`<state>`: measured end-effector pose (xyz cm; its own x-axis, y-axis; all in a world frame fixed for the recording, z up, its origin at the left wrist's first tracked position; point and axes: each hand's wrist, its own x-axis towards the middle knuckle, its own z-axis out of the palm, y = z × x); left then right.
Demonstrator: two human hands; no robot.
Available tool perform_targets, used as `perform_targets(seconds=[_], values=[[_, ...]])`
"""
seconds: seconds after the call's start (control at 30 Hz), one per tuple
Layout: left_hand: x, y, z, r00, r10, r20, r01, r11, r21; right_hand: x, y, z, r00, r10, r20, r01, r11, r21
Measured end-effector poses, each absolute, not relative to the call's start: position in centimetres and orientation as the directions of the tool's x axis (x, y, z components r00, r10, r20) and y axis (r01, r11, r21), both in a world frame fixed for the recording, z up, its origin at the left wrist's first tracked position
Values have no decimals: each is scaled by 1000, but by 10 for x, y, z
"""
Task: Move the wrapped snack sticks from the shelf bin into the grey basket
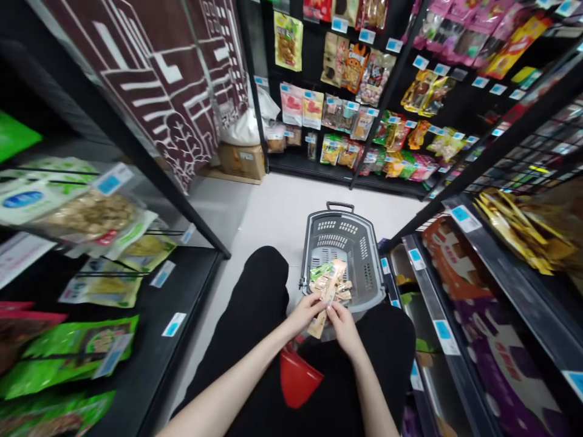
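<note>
Between my knees, a grey shopping basket (368, 298) stands on the floor, with several small beige snack packets (344, 292) and a green one (321, 271) inside. My left hand (310, 308) pinches a long, narrow beige snack packet (317, 326) over the basket's near edge. From the other side, my right hand (340, 318) closes its fingers on the same packet or one overlapping it; which of the two, I cannot tell. The two hands are close together, fingertips nearly touching. The print on the packets is too small to read.
Shelves with green snack bags (77, 349) stand at the left, and a shelf with purple bags (501, 358) stands close at the right. Hanging snack bags fill the far rack (310, 167). A cardboard box (241, 161) sits beside it. Something red (298, 376) lies between my legs.
</note>
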<state>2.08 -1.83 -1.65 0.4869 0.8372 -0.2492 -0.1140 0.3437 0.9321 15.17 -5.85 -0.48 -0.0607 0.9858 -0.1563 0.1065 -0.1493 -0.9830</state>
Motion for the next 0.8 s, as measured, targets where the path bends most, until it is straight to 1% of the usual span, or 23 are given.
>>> perform_targets(seconds=[0.07, 0.1, 0.17, 0.27, 0.37, 0.4, 0.47, 0.53, 0.57, 0.63, 0.8], values=[[17, -17, -17, 460, 847, -268, -92, 345, 934, 164, -54, -8, -113, 976, -188, 125, -173, -977], [16, -17, -17, 459, 843, -281, -77, 353, 933, 175, -50, -8, -112, 974, -198, 130, -183, -974], [16, -18, -16, 480, 822, -308, -36, 369, 929, 198, -41, -6, -53, 979, -198, 113, -191, -975], [18, -23, -13, 541, 769, -341, 51, 375, 926, 220, -27, -9, 65, 983, -169, 26, -171, -985], [17, -27, -10, 580, 729, -363, 138, 351, 926, 225, -23, -21, 78, 980, -182, -87, -175, -981], [16, -27, -9, 585, 731, -352, 185, 303, 935, 226, -24, -26, 68, 978, -196, -117, -188, -975], [14, -27, -6, 583, 764, -277, 306, 110, 946, 227, -30, -32, 45, 974, -224, -158, -214, -964], [12, -26, -3, 580, 799, -157, 408, -119, 905, 232, -36, -34, 26, 970, -240, -188, -231, -955], [12, -25, -2, 577, 810, -109, 433, -190, 881, 235, -38, -34, 16, 969, -246, -202, -237, -950], [12, -23, 0, 571, 819, -58, 449, -252, 857, 240, -41, -31, 6, 968, -250, -223, -243, -944], [11, -22, -3, 516, 856, -33, 478, -255, 840, 242, -40, -32, 60, 971, -230, -191, -215, -958]])
